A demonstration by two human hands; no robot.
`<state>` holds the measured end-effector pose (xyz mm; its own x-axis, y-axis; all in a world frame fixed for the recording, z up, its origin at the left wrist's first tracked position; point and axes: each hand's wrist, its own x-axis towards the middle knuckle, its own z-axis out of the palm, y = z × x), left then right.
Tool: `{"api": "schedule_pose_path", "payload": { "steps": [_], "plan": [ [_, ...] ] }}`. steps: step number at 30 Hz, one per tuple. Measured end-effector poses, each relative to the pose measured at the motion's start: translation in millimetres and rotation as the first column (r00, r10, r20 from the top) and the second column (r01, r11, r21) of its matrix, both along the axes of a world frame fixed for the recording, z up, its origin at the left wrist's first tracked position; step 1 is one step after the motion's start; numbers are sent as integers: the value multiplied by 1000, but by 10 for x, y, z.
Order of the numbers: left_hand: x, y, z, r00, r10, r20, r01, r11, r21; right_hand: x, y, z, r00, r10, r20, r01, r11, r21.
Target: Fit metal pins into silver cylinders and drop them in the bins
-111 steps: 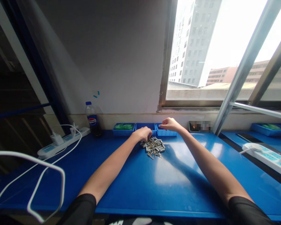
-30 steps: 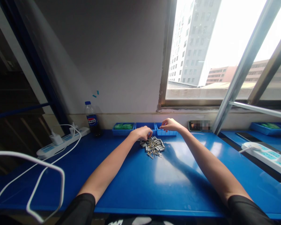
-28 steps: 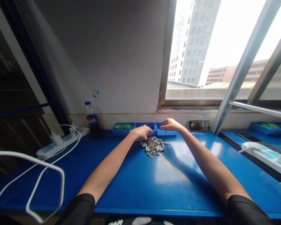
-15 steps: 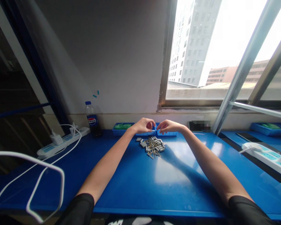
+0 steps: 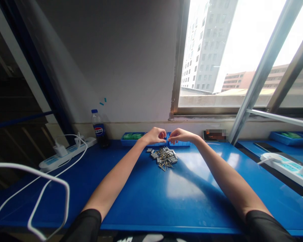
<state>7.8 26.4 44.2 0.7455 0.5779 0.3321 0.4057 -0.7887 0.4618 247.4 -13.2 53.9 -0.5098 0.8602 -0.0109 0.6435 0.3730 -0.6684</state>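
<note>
A pile of small metal parts (image 5: 163, 157), grey sleeves and brass pins, lies on the blue table (image 5: 151, 198). Just above its far edge, my left hand (image 5: 154, 135) and my right hand (image 5: 179, 135) are raised and meet fingertip to fingertip. Both are pinched shut on small parts, too tiny to name, held between thumb and forefinger. Behind the hands stand three small blue bins; the left bin (image 5: 131, 138) holds green pieces, and the right bin (image 5: 182, 143) is partly hidden by my right hand.
A cola bottle (image 5: 98, 128) stands by the wall at the left. A white power strip (image 5: 65, 153) with plugs and a white cable (image 5: 35, 198) lies on the left; another power strip (image 5: 289, 168) and a blue tray (image 5: 290, 137) are on the right. A phone (image 5: 213, 135) leans by the window.
My left hand has lifted off the pile with a small part and moved up to meet my right hand, which shifted slightly left. The pile stays put.
</note>
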Motion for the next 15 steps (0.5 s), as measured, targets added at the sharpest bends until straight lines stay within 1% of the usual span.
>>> {"api": "schedule_pose_path", "payload": {
  "steps": [2,4,6,8,10,13,14,15],
  "plan": [
    [13,5,-60,990,36,-137,-33,999,27,42,35,-11,994,-80,80,75,996,55],
    [41,15,-149,963,44,-264,-32,998,49,90,68,-20,964,-206,167,182,973,144],
    [81,30,-248,951,44,-305,-30,998,53,136,97,-27,915,-337,222,286,929,233],
    [118,45,-331,940,59,-337,-41,997,59,173,121,-34,868,-433,242,361,886,290],
    [141,50,-382,927,79,-366,-57,996,72,195,140,-42,834,-495,245,410,852,324],
    [147,31,-390,909,108,-402,-74,992,99,199,158,-59,784,-574,239,471,799,374],
    [145,18,-379,903,116,-413,-78,991,107,193,161,-65,780,-581,233,478,793,378],
    [144,3,-365,898,122,-423,-80,990,115,184,162,-71,788,-574,224,477,798,368]
  ]
}}
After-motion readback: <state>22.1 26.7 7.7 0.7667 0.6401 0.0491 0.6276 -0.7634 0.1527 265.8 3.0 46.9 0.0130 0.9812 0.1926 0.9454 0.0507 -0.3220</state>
